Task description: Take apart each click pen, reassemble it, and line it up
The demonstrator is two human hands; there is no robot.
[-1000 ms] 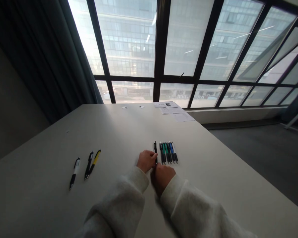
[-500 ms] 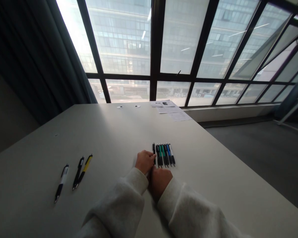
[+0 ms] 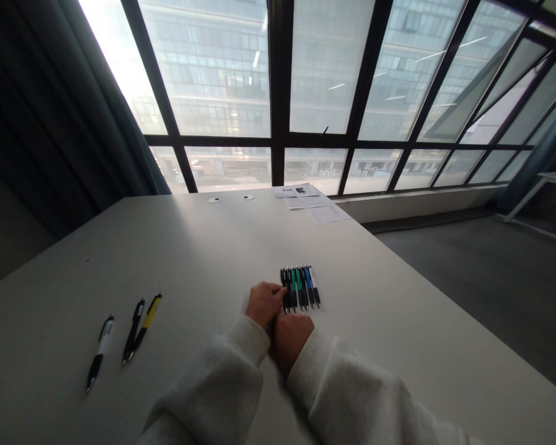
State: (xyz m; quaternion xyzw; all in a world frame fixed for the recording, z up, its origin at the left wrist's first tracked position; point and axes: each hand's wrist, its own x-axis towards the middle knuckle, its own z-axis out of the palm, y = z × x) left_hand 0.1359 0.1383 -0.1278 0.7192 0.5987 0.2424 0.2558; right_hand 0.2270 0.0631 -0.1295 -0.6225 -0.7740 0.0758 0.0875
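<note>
pen row [image 3: 299, 284] right of left hand [image 3: 263, 303]

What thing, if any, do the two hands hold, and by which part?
The left hand is at the middle of the leftmost pen of the row; whether it grips, or the right hand holds anything, cannot be told.

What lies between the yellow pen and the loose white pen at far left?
A black pen, close to the yellow pen and apart from the white pen; the head view shows this.
</note>
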